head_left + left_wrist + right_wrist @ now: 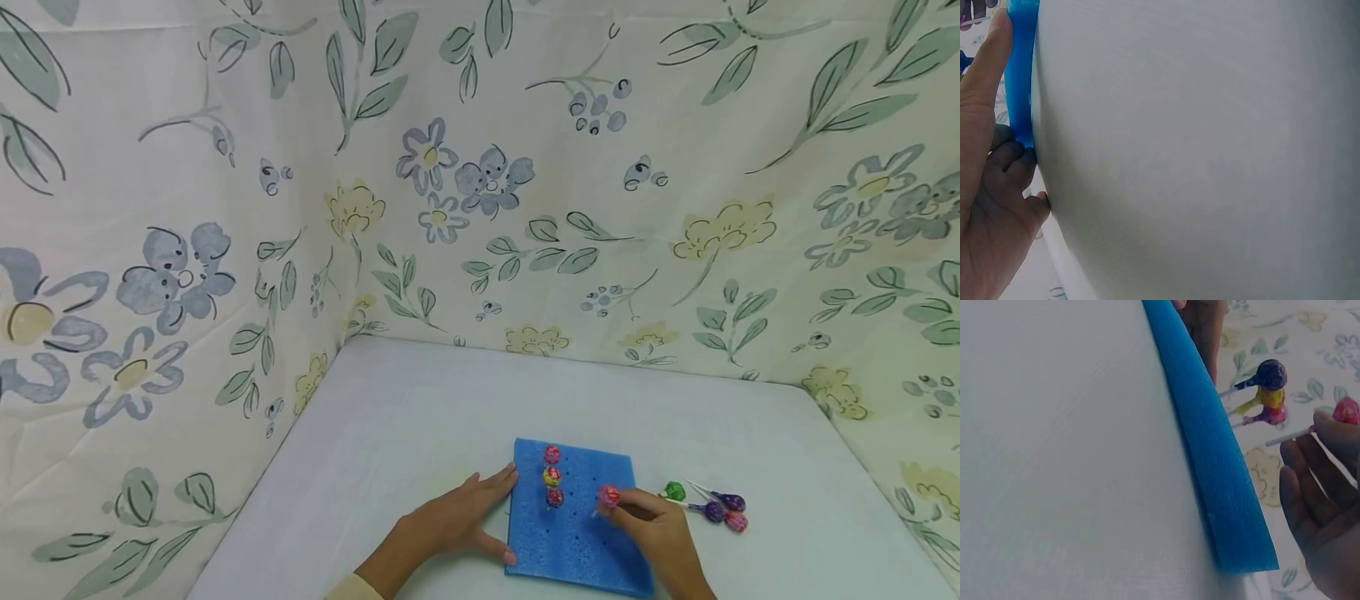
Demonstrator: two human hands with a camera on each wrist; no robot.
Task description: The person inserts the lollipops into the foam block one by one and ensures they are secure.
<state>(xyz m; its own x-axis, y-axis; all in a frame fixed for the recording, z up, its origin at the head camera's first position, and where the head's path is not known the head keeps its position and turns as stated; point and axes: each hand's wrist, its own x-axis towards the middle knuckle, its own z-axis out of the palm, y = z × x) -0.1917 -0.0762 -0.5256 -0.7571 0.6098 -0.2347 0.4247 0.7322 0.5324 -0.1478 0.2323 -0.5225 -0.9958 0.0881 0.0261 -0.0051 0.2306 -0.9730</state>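
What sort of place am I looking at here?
Probably a small, screened-off tabletop workspace. A white table stands against flower-patterned cloth at the back and sides, and three lollipops stand in a blue, foam-like board.

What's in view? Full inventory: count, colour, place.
Flat-topped table: 1, white, across the lower scene
Floral-print fabric: pieces unclear, off-white with blue, green, yellow, around the table
Rectangular foam board: 1, blue, on the table
Standing ball-shaped wrapped lollipops: 3, pink-red, yellow-red, one darker, upright in the board
Loose ball-shaped wrapped lollipops: 4, green, two purple, pink-red, right of the board
Held ball-shaped wrapped lollipop: 1, pink-red, white stick, over the board
Sleeve: 1, cream, left forearm
Hands: 2, bare; left hand at the board's left edge, right hand pinching the held lollipop
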